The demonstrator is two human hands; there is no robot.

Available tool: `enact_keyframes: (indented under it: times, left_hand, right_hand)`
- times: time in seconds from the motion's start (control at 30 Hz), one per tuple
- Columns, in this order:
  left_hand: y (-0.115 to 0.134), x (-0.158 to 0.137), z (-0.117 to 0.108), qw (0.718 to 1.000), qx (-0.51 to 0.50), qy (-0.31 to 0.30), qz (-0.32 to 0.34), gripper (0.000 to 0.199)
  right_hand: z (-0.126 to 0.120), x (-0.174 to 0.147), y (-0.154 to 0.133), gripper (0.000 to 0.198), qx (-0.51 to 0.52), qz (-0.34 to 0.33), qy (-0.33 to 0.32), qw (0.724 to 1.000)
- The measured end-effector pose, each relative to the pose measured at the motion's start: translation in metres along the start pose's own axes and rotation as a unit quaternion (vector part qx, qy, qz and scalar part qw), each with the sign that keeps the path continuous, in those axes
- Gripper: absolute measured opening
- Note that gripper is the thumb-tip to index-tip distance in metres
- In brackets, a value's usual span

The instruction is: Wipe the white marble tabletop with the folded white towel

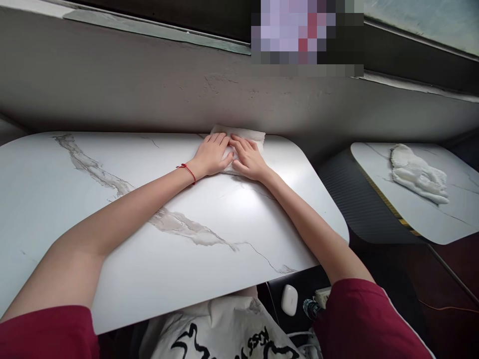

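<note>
Your left hand [212,155] and right hand [247,158] lie flat, side by side, fingers stretched out and pressing down on the white cloth [243,137]; neither grasps it; the cloth sits at the far edge of the marble table [112,209], against the wall [149,85]; another crumpled white cloth [417,174] rests on the side table [441,219] to your right.

**Count of things in view**

Two white marble-look tables: one [149,209] across the centre and left of the frame, one [430,219] at right. Two white cloths: one [245,135] at upper centre, one [417,174] at right. Two hands: left hand [211,155], right hand [249,159]. One red wrist string [188,170]. One white earbud case [289,299] at bottom centre.
</note>
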State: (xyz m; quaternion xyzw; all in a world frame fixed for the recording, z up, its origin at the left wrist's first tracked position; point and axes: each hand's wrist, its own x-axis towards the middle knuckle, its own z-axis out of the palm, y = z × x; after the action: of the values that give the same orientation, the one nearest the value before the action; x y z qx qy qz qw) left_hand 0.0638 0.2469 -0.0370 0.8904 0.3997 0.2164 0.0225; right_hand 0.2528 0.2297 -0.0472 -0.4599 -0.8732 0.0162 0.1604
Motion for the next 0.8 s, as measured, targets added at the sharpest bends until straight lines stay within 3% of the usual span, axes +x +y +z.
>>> enact_keyframes:
  times: [0.43, 0.8]
  left_hand:
    - [0.004, -0.004, -0.002, 0.999, 0.037, 0.002, -0.002, 0.050]
    - [0.031, -0.036, -0.010, 0.998, 0.064, -0.010, 0.007, 0.052]
  right_hand:
    - [-0.001, -0.002, -0.013, 0.062, -0.020, 0.029, 0.010, 0.999]
    - [-0.003, -0.034, -0.036, 0.065, -0.021, 0.017, 0.006, 1.000]
